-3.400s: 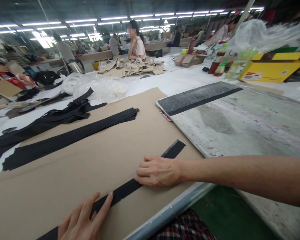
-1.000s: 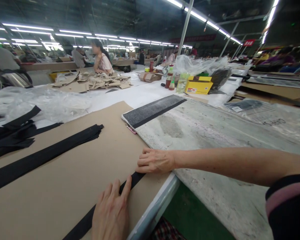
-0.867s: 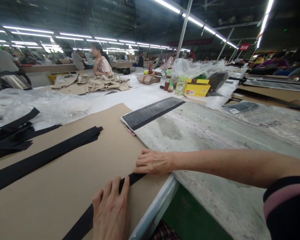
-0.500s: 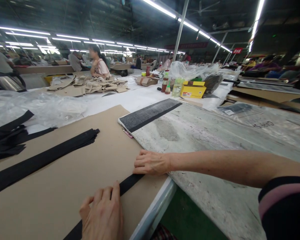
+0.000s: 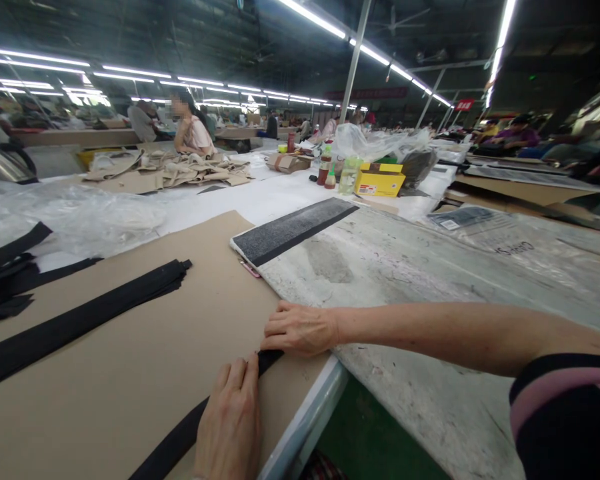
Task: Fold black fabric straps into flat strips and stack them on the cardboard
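"What's just changed over there?"

"The left hand (image 5: pixel 231 412) has moved up the black strip (image 5: pixel 173 441), close to the right hand (image 5: pixel 300 329). Only a short piece shows between them now."

"Are the hands touching?"

"Nearly. I can't tell from here. The left has its fingers together over the strip; the right is curled over it farther up. Whether either one pinches it, I can't see."

"And where's the strip?"

"On the brown sheet (image 5: pixel 130 380), apart from the stack of strips (image 5: pixel 90 310), beside the stained board (image 5: pixel 405 267). Below the left hand it bows."

"Meaning what for the work?"

"I'd judge that stretch is better steadied, the lower length less so."
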{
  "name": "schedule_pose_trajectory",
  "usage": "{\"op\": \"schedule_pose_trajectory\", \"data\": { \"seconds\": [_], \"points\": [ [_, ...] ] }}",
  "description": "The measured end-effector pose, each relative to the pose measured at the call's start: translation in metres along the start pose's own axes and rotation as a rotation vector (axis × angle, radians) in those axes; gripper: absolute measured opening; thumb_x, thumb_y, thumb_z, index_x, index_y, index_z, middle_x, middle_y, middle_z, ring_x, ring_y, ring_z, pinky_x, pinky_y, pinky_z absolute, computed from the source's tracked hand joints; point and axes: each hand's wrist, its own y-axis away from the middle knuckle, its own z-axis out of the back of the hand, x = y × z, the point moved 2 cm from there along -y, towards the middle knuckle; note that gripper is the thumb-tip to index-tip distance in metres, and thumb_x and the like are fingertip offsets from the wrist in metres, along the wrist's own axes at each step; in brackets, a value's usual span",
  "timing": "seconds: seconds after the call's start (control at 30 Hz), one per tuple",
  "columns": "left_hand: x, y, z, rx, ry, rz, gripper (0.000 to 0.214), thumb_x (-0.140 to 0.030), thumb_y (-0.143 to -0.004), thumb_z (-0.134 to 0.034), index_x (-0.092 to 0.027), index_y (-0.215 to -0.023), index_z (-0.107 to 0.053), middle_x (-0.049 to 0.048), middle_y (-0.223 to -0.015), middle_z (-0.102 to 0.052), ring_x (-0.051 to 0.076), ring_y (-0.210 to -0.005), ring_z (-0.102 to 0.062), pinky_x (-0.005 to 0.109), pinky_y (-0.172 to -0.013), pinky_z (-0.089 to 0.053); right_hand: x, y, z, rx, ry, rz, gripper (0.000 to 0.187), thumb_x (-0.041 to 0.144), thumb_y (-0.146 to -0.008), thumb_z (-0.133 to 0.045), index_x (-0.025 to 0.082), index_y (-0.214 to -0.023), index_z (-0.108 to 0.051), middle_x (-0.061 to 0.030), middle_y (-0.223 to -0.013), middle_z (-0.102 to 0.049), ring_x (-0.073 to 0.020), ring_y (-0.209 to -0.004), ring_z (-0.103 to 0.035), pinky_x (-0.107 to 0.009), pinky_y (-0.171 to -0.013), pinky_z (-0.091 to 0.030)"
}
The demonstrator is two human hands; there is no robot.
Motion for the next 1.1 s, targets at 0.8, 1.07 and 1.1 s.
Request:
{"op": "schedule_pose_trajectory", "data": {
  "seconds": [0.8,1.07,1.1],
  "points": [
    [-0.015,-0.014,0.01,0.08,-0.112,-0.005,0.061,0.0,-0.081,-0.036,-0.026,-0.136,-0.043,0.0081,-0.107,-0.059,0.022,-0.092,-0.05,0.034,-0.081,-0.044,-0.001,0.019,0.005,0.027,0.163,-0.008,0.016,0.013,-0.092,-0.041,0.016,-0.085,-0.055,-0.0023,-0.079,-0.053,-0.0166,-0.076,-0.046,-0.035,-0.079,-0.029],
    [-0.02,-0.022,0.013,0.148,-0.123,0.032,0.063,-0.001,-0.082,-0.032,-0.032,-0.137,-0.04,0.0078,-0.109,-0.059,0.023,-0.095,-0.052,0.037,-0.08,-0.042,0.004,0.027,0.009,0.062,0.181,-0.143,0.017,0.013,-0.092,-0.041,0.016,-0.085,-0.056,-0.0032,-0.079,-0.055,-0.0176,-0.078,-0.046,-0.037,-0.084,-0.028],
    [-0.021,-0.023,0.014,0.153,-0.126,0.035,0.063,-0.001,-0.083,-0.032,-0.032,-0.137,-0.04,0.0078,-0.11,-0.059,0.023,-0.096,-0.052,0.037,-0.079,-0.042,0.005,0.027,0.01,0.068,0.185,-0.155,0.017,0.013,-0.092,-0.041,0.016,-0.085,-0.056,-0.0035,-0.08,-0.055,-0.0178,-0.079,-0.046,-0.037,-0.084,-0.028]
  ]
}}
